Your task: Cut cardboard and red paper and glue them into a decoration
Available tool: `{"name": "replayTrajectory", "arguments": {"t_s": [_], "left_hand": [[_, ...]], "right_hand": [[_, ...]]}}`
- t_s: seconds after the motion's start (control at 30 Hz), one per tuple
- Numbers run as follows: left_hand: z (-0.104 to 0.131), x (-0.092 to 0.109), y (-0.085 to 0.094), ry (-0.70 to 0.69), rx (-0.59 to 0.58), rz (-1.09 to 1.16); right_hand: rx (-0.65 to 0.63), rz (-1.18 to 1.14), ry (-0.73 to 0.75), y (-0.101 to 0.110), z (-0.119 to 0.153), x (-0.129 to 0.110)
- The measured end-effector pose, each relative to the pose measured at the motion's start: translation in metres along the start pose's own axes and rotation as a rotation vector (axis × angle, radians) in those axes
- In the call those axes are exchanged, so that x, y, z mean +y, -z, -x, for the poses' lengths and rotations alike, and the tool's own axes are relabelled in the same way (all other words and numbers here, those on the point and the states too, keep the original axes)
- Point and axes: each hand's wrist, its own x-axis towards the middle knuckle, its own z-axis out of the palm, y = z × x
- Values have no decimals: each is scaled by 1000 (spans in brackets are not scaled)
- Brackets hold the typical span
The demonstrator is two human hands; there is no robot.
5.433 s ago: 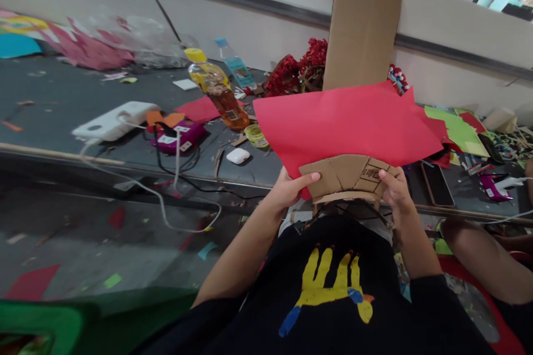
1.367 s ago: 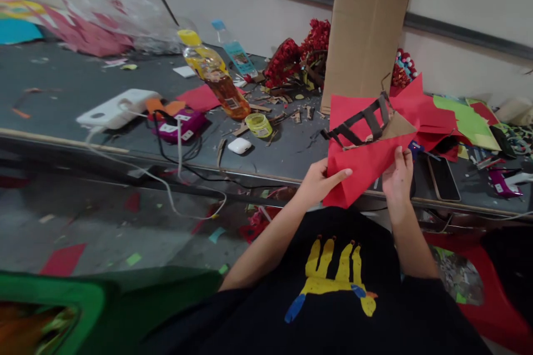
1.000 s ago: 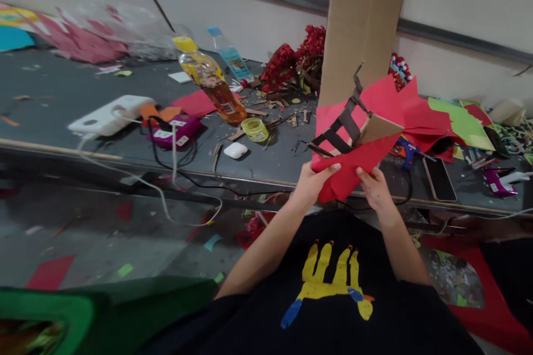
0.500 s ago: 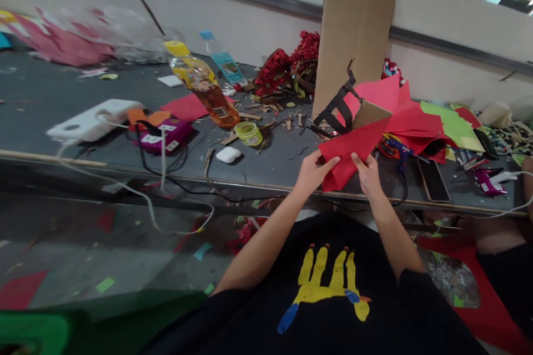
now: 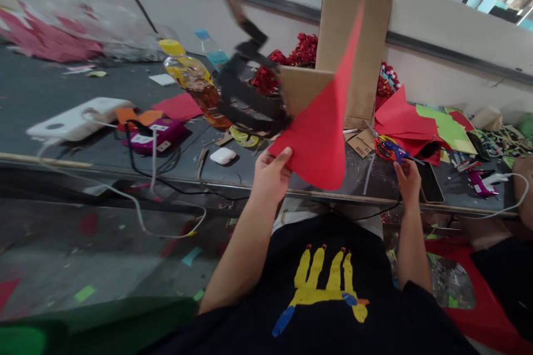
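My left hand (image 5: 272,177) is closed on the lower left edge of a red sheet (image 5: 320,138), raised over the table edge. The sheet seems joined to a piece of brown cardboard (image 5: 306,91) and a black strip frame (image 5: 245,86), blurred by motion; exactly how they join is hidden. To the right, my right hand (image 5: 408,182) pinches the handle of a blue glue gun (image 5: 398,154) lying on the table. Scissors with orange and yellow handles (image 5: 383,147) lie right against the gun.
A phone (image 5: 433,183) lies right of my right hand. Leftward are an earbud case (image 5: 223,156), a tilted yellow-capped bottle (image 5: 195,83), a purple power block (image 5: 156,136) and a white power strip (image 5: 79,119). A cardboard panel (image 5: 360,55) leans on the wall. Cables hang over the table's edge.
My right hand has let go of the red sheet and moved right onto the glue gun. My left hand has carried the sheet, cardboard and black frame leftward, turning them.
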Motion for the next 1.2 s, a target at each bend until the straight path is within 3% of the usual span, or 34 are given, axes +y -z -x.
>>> {"name": "replayTrajectory", "arguments": {"t_s": [0.1, 0.3, 0.43, 0.57, 0.7, 0.8, 0.9, 0.97, 1.07, 1.2], "left_hand": [[-1, -4, 9, 50, 78, 75], [18, -34, 19, 321, 219, 59], [35, -44, 28, 332, 214, 50], [41, -46, 42, 232, 312, 106], [48, -47, 54, 216, 328, 73], [60, -51, 58, 386, 249, -38], [73, -54, 56, 623, -20, -143], [79, -52, 54, 680, -210, -228], [81, -38, 54, 541, -294, -367], [74, -3, 69, 252, -218, -520]], "right_hand": [[-35, 323, -27, 13, -14, 17], [-156, 713, -84, -2, -20, 13], [-87, 679, -61, -1, -16, 15], [27, 605, -28, 3, -13, 16], [23, 610, 41, -7, -34, 1], [1, 639, 140, -25, -70, -17], [7, 702, 201, -45, -106, -26], [-8, 760, 194, -54, -122, -25], [-70, 833, 123, -58, -131, -13], [-102, 851, 97, -52, -124, 2]]}}
